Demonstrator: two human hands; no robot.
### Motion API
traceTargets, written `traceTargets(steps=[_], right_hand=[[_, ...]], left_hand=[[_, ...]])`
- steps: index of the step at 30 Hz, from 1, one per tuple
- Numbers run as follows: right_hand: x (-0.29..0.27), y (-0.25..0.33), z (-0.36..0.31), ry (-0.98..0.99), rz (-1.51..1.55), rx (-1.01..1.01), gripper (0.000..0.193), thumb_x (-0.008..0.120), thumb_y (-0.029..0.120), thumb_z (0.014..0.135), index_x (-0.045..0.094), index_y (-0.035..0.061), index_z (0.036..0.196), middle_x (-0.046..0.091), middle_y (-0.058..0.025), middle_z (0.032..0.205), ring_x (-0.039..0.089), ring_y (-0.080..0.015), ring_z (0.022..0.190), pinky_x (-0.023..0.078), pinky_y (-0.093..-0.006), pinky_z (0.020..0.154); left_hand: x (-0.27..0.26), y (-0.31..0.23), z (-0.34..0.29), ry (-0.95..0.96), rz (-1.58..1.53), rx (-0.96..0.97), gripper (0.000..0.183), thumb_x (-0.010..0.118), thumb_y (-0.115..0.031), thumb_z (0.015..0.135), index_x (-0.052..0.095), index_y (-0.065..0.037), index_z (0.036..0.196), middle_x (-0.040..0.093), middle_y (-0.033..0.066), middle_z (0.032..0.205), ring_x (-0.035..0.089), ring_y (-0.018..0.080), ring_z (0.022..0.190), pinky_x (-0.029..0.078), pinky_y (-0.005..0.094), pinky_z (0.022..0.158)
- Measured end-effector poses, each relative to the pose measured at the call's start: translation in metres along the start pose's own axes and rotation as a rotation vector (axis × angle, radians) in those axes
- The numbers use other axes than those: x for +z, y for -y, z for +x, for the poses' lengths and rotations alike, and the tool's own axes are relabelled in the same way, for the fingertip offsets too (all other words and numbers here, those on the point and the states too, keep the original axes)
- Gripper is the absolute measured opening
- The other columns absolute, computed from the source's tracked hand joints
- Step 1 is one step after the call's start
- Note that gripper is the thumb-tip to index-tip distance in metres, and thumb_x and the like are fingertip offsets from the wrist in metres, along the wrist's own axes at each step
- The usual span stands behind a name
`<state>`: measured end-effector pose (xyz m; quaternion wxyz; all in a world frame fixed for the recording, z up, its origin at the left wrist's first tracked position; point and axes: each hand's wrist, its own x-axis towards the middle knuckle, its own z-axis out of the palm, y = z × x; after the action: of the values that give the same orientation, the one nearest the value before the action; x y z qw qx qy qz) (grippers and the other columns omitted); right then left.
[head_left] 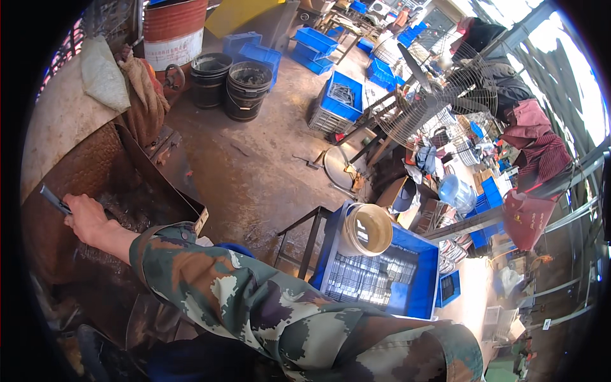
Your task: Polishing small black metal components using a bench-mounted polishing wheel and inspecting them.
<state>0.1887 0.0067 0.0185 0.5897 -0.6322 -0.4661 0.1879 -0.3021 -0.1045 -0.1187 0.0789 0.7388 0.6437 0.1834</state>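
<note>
A single arm in a camouflage sleeve reaches in from the lower right; I take it for my right arm. At the far left my right hand (pixel 88 219) is closed around a narrow grey metal bar (pixel 53 198), whose end sticks out past the fingers. Underneath lies a rusty brown metal trough (pixel 83 169), its inside wet and dark. The fingers' far side is hidden, and so is anything they touch below. My left hand does not show.
Right of my sleeve stands a blue crate (pixel 417 270) of stacked metal strips, with a beige bucket (pixel 364 230) on it. Two dark buckets (pixel 247 92) and a red-and-white drum (pixel 173 32) stand behind the trough. A large fan (pixel 429 99) stands farther right, near another blue crate (pixel 344 105).
</note>
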Motion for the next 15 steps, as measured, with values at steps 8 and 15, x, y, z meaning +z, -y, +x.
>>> traceTargets(steps=[8, 15], right_hand=[[0.000, 0.002, 0.000, 0.002, -0.011, 0.001, 0.019, 0.069, 0.003, 0.081, 0.061, -0.0007, 0.097, 0.068, -0.0262, 0.088, 0.064, -0.0449, 0.094, 0.050, -0.0519, 0.082], [0.002, -0.001, 0.000, -0.017, -0.005, -0.018, 0.020, 0.070, 0.003, 0.080, 0.061, -0.0007, 0.096, 0.067, -0.0264, 0.088, 0.064, -0.0456, 0.093, 0.050, -0.0525, 0.081]], left_hand=[[-0.007, 0.019, -0.006, 0.023, -0.130, 0.022, 0.031, 0.058, -0.026, 0.099, 0.066, 0.000, 0.114, 0.067, 0.0223, 0.109, 0.064, 0.0368, 0.093, 0.052, 0.0455, 0.081], [-0.001, 0.028, -0.008, 0.031, -0.130, 0.024, 0.033, 0.058, -0.027, 0.098, 0.065, 0.001, 0.112, 0.067, 0.0237, 0.107, 0.064, 0.0383, 0.093, 0.051, 0.0458, 0.082]])
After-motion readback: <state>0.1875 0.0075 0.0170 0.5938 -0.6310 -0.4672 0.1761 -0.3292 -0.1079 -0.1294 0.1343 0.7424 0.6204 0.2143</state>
